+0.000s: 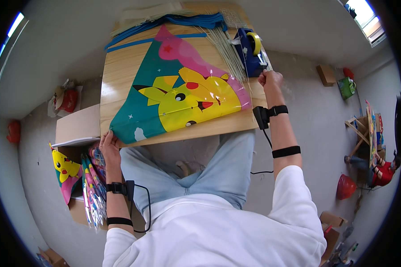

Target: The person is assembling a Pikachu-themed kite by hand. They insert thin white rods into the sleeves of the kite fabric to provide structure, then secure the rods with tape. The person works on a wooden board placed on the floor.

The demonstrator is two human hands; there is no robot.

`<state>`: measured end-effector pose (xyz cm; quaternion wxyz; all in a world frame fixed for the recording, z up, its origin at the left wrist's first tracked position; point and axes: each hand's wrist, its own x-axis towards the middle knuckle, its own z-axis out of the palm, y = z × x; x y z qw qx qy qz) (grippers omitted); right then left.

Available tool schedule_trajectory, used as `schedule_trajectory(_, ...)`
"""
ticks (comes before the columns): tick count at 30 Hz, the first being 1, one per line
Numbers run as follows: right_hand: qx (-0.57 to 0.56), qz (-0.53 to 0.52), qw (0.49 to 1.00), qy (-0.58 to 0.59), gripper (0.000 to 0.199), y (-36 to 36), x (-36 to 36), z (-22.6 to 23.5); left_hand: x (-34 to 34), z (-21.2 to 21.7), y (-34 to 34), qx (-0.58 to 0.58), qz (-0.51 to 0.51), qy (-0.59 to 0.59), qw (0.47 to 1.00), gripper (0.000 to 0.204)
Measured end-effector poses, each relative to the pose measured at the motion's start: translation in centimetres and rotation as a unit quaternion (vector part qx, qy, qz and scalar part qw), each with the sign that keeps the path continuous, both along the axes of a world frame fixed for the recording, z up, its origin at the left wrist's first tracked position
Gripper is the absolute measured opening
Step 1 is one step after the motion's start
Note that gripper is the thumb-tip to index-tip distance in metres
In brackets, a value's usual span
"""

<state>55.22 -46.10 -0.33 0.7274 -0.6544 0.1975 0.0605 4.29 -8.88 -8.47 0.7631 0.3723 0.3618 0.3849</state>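
Plastic kite sail (178, 95) on the counter (119, 84) should handle light, limp and slippery, best taken by its edges, where the left grip (110, 140) pinches a corner; right grip's (271, 79) hold unclear

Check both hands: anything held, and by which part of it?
Left hand: the printed sheet, by its near-left corner. Right hand: fingers curled by the blue tape dispenser; can't tell whether it holds anything.
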Motion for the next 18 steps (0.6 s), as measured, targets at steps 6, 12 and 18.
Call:
schedule_trajectory(6,-0.137,-0.021,0.99,-0.008,0.01,0.9,-0.6,1.0,-0.2,-0.6,0.2,-0.022,0.014,0.018,0.999,0.006)
schedule_trajectory(12,-0.05,0.005,0.998,-0.03,0.013,0.7,-0.2,2.4,-0.4,-0.7,0.3,0.003,0.001,0.028,1.0,0.006)
schedule_trajectory(18,-0.275,-0.034,0.961,0.007,0.01,-2.0,-2.8,-3.8,0.0,0.0,-0.4,-0.012,0.014,0.027,0.999,0.004)
